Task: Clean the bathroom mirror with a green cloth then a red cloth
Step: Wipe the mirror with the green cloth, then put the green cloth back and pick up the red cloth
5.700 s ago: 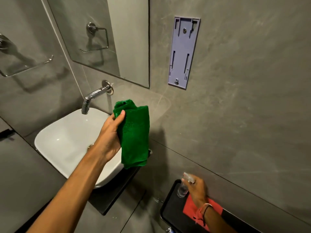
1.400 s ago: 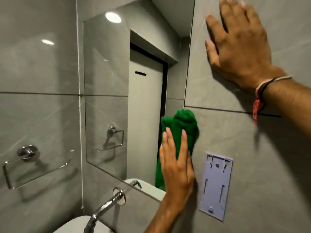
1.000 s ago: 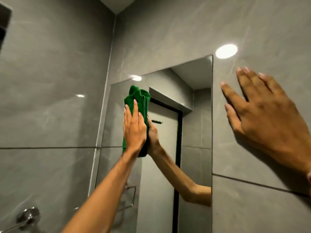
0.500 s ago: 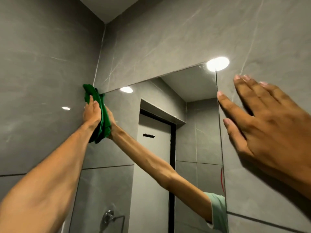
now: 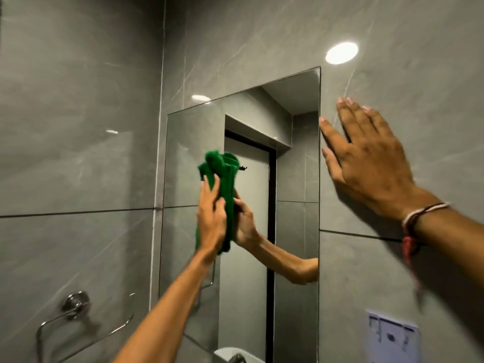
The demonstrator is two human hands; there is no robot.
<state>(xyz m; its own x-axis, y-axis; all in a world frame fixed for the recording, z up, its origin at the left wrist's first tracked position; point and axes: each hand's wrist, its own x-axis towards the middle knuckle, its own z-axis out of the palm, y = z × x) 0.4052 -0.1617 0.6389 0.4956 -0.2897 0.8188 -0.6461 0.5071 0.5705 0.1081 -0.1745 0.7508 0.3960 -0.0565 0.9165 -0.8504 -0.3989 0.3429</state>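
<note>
Forearms reached in from the bottom edge, yours, 2 of them. Your right hand (image 5: 366,166) lay flat and open against the grey wall tile (image 5: 406,74) just beside the mirror's right edge, fingers spread, holding nothing; a thread bracelet (image 5: 419,213) with a red tassel circled that wrist. Your left hand (image 5: 210,218) pressed the green cloth (image 5: 222,176) flat against the mirror (image 5: 188,142), palm and fingers laid over its lower half rather than curled around it. The cloth was deep green, fuzzy and bunched into a tall crumpled wad, its top poking up above your fingertips and a short tail hanging below your palm. It sat left of the mirror's middle, about halfway up. You had 1 cloth in view and 1 mirror. Further left, 1 chrome towel ring (image 5: 76,305) hung on the side wall; low right, 1 pale plastic bracket (image 5: 392,336) was fixed to the tile.
</note>
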